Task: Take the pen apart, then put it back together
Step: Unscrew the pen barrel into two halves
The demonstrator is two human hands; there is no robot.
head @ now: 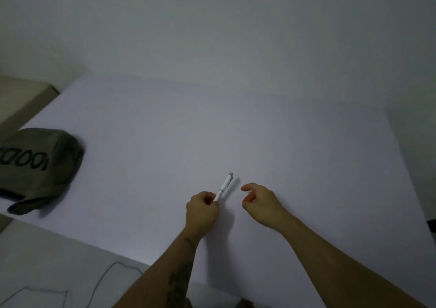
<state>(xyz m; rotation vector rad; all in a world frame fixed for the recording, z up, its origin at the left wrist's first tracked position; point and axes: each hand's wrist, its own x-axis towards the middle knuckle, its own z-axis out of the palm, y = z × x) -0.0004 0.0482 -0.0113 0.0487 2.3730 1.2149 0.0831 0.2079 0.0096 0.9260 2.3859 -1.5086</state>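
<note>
1. One white pen [224, 186] is in view, and it appears whole, in a single piece. It has a small greyish cap or button at its far end and a darker band partway along its barrel.
2. Two bare hands reach in from the bottom of the head view, above one large white table [141, 142].
3. The left hand [201, 209] is curled into a fist around the near end of the pen, gripping it between thumb and fingers. The pen angles up and away from the fist, tilted to the right, with its far end free in the air above the table.
4. The right hand [259, 201] is just beside the pen, to its right, and does not touch it. Its fingers are loosely curved with thumb and forefinger parted, and it holds nothing.
5. The left forearm carries a dark tattoo; its design is too blurred to make out.
6. One olive-green cap [40, 168] lies at the table's left edge, well apart from the hands. It bears large black letters, seen upside down and partly cut off by the frame edge; they cannot be read with certainty.
7. One thin grey cable [103, 277] curls across the pale floor at lower left.
8. No writing is legible on the pen.
</note>
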